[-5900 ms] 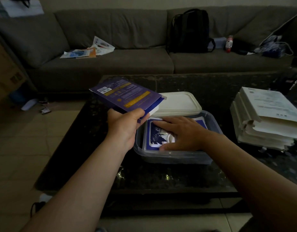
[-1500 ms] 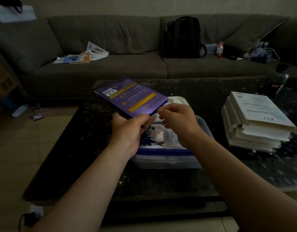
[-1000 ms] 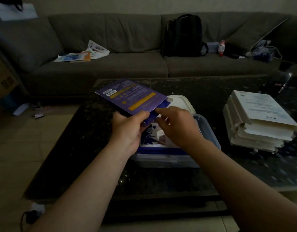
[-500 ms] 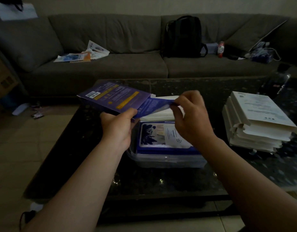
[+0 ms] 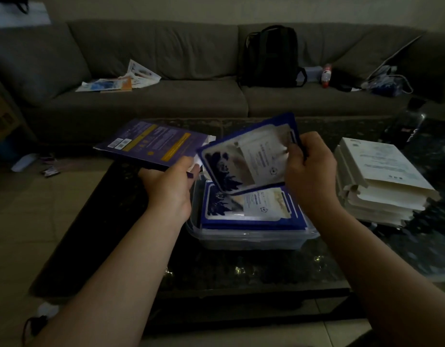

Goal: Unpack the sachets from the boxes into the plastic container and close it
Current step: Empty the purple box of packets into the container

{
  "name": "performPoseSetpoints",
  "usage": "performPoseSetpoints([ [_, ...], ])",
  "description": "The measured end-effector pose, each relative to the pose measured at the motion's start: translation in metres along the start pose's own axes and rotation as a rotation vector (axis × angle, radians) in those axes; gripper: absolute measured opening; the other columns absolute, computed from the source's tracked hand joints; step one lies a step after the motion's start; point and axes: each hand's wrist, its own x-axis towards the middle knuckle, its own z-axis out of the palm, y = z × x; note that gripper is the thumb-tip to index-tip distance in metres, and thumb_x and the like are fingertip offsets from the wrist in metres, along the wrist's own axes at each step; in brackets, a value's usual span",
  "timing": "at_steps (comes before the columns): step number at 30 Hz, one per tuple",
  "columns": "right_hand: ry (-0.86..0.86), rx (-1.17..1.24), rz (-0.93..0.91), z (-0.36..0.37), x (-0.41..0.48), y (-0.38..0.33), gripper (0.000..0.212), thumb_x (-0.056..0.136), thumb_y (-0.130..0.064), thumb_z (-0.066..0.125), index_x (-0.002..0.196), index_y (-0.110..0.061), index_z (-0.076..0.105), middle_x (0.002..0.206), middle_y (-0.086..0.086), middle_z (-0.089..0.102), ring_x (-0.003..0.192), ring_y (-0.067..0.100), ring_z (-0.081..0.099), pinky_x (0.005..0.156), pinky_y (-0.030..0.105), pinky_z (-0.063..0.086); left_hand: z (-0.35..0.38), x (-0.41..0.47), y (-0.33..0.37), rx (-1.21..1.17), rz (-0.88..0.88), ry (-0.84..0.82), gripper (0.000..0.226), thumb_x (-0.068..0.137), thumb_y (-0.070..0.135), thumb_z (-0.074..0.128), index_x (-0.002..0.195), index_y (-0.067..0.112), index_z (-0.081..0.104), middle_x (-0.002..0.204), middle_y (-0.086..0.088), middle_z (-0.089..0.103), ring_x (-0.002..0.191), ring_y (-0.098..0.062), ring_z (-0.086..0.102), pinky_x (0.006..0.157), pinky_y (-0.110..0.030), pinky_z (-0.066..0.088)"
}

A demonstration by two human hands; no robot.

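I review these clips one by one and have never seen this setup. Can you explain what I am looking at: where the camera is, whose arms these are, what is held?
No machine here: a person works with bare hands. The single camera is worn on their head and looks forward and down, so both forearms enter from the bottom edge. The left hand grips a flat purple cardboard box, held in the air. The right hand pinches a blue and white sachet, tilted above a clear plastic container. That container stands on a dark stone table and holds stacked sachets of the same kind. A stack of flat white boxes lies on the table's right side. Behind are a grey sofa and a black backpack.
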Motion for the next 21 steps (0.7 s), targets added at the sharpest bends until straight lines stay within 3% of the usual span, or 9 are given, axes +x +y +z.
performPoseSetpoints([
  [2,0.000,0.061,0.180,-0.001,0.001,0.001,0.008,0.098,-0.018,0.053,0.091,-0.022,0.054,0.084,-0.001,0.062,0.070,0.007,0.064,0.055,0.019,0.052,0.000,-0.001,0.001,0.002,0.008,0.000,0.055,0.088,-0.014,0.067,0.134,0.011,0.050,0.108,0.000,0.063,0.087,-0.012,0.067,0.067,-0.026,0.061],
  [5,-0.045,0.144,0.442,0.002,0.000,0.005,0.005,0.095,-0.015,0.056,0.093,-0.019,0.058,0.090,0.004,0.066,0.078,0.015,0.068,0.066,0.034,0.059,-0.001,0.000,0.004,-0.022,-0.003,-0.008,0.064,0.089,-0.014,0.067,0.141,0.016,0.045,0.108,0.005,0.059,0.085,-0.009,0.061,0.073,-0.027,0.061],
  [9,-0.189,0.024,0.606,0.006,0.002,0.013,0.002,0.093,-0.015,0.059,0.095,-0.015,0.061,0.093,0.005,0.065,0.076,0.017,0.067,0.058,0.031,0.056,-0.002,0.001,0.005,-0.022,-0.002,-0.021,0.060,0.089,-0.013,0.067,0.133,0.021,0.045,0.109,0.006,0.057,0.086,-0.009,0.059,0.072,-0.027,0.060],
  [11,-0.241,-0.137,0.597,0.006,0.003,0.016,0.011,0.090,-0.017,0.064,0.100,-0.016,0.061,0.094,0.005,0.065,0.076,0.018,0.066,0.062,0.035,0.059,-0.003,-0.001,0.004,-0.007,-0.004,-0.024,0.058,0.090,-0.012,0.067,0.131,0.022,0.044,0.109,0.007,0.058,0.083,-0.008,0.060,0.066,-0.024,0.059],
  [14,-0.321,-0.475,0.441,0.005,-0.001,0.014,0.026,0.088,-0.024,0.066,0.110,-0.017,0.053,0.094,0.005,0.060,0.077,0.021,0.063,0.063,0.035,0.054,-0.003,-0.001,0.004,0.003,-0.005,-0.033,0.064,0.091,-0.010,0.068,0.142,0.020,0.043,0.113,0.006,0.058,0.082,-0.007,0.061,0.059,-0.020,0.058],
  [18,-0.431,-0.772,0.341,0.000,-0.004,0.007,0.028,0.089,-0.030,0.065,0.110,-0.018,0.051,0.091,0.005,0.056,0.081,0.022,0.060,0.073,0.040,0.054,-0.003,-0.001,0.004,0.017,-0.004,-0.046,0.066,0.091,-0.010,0.067,0.144,0.020,0.042,0.110,0.007,0.059,0.081,-0.006,0.061,0.063,-0.023,0.059],
  [21,-0.441,-0.933,0.214,0.002,-0.004,0.002,0.035,0.089,-0.034,0.064,0.118,-0.019,0.051,0.109,0.008,0.055,0.093,0.024,0.057,0.076,0.039,0.051,-0.003,0.000,0.005,0.025,0.004,-0.044,0.067,0.091,-0.010,0.068,0.144,0.020,0.042,0.110,0.007,0.059,0.082,-0.007,0.061,0.063,-0.023,0.060],
])
